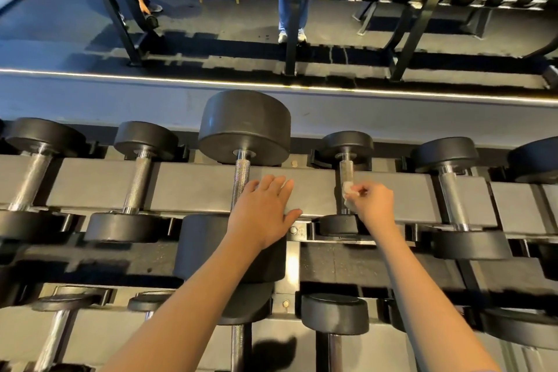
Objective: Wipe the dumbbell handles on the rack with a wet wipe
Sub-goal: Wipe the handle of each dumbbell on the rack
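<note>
Several black dumbbells lie across the top tier of the grey rack (193, 187). My right hand (373, 201) pinches a small white wet wipe (348, 190) against the metal handle (345, 172) of a small dumbbell right of centre. My left hand (265, 208) rests flat with straight fingers on the rack's bar, just right of the knurled handle (241, 178) of the largest dumbbell (246, 124). More handles show to the left (140, 181) and right (450, 193).
A lower tier with more dumbbells (335, 314) sits below my arms. Behind the rack a mirror (211, 24) reflects the rack's frame, rows of dumbbells and a standing person's legs (293, 18). A lit strip (271, 86) runs along the mirror's base.
</note>
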Demonstrator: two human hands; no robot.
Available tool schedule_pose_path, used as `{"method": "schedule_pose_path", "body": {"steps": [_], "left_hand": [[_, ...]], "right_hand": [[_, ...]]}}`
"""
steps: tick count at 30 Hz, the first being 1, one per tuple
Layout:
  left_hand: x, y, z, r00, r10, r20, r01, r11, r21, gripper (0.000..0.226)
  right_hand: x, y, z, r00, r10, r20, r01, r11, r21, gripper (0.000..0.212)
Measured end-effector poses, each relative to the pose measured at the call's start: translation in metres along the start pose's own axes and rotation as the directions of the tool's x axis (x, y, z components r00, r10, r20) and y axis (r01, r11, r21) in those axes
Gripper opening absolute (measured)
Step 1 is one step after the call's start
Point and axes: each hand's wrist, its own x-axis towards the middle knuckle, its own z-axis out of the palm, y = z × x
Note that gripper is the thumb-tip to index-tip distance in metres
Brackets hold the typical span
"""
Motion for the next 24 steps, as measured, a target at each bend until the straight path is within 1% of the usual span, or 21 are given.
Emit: {"method": "schedule_pose_path", "body": {"steps": [2, 3, 6, 7, 9, 11, 14, 16, 17, 19, 24], "left_hand": [[0.001, 0.000, -0.001, 1.000, 0.008, -0.010, -0.008, 1.000, -0.010, 0.064], [0.001, 0.000, -0.001, 1.000, 0.012, -0.014, -0.012, 1.000, -0.015, 0.064], [0.000, 0.000, -0.002, 1.000, 0.014, -0.012, -0.014, 1.000, -0.024, 0.064], [0.001, 0.000, -0.002, 1.000, 0.013, -0.010, -0.013, 1.000, -0.026, 0.064], [0.001, 0.000, -0.001, 1.000, 0.014, -0.008, -0.014, 0.999, -0.038, 0.064], [0.002, -0.001, -0.002, 1.000, 0.021, -0.014, -0.022, 0.998, -0.054, 0.064], [0.001, 0.000, -0.001, 1.000, 0.024, -0.011, -0.024, 0.997, -0.077, 0.064], [0.007, 0.000, 0.002, 0.999, 0.042, -0.023, -0.044, 0.995, -0.092, 0.061], [0.013, 0.001, 0.003, 0.998, 0.068, -0.017, -0.070, 0.993, -0.098, 0.060], [0.032, 0.004, 0.007, 0.993, 0.112, 0.048, -0.105, 0.986, -0.133, 0.057], [0.070, 0.012, 0.032, 0.959, 0.117, 0.259, -0.074, 0.982, -0.173, 0.057]], "right_hand": [[-0.002, -0.001, 0.000, 0.999, 0.033, -0.001, -0.033, 0.999, -0.008, 0.014], [0.001, -0.005, 0.001, 1.000, 0.025, -0.018, -0.025, 1.000, -0.006, 0.014], [0.017, -0.022, 0.005, 0.993, -0.042, -0.109, 0.046, 0.998, 0.032, 0.013], [0.021, -0.026, 0.006, 0.989, -0.041, -0.142, 0.049, 0.997, 0.054, 0.013], [0.021, -0.029, 0.006, 0.985, 0.012, -0.172, 0.008, 0.993, 0.120, 0.015], [0.012, -0.025, 0.005, 0.987, 0.072, -0.144, -0.054, 0.991, 0.126, 0.014], [-0.006, -0.012, 0.002, 0.990, 0.136, -0.033, -0.137, 0.990, -0.025, 0.016], [-0.012, -0.008, -0.001, 0.987, 0.155, 0.036, -0.152, 0.985, -0.083, 0.014], [-0.012, -0.008, -0.003, 0.986, 0.159, 0.046, -0.154, 0.983, -0.097, 0.013], [-0.014, -0.011, -0.005, 0.984, 0.171, 0.040, -0.166, 0.981, -0.101, 0.014], [-0.020, -0.008, 0.003, 0.985, 0.165, -0.048, -0.168, 0.983, -0.069, 0.012]]}}
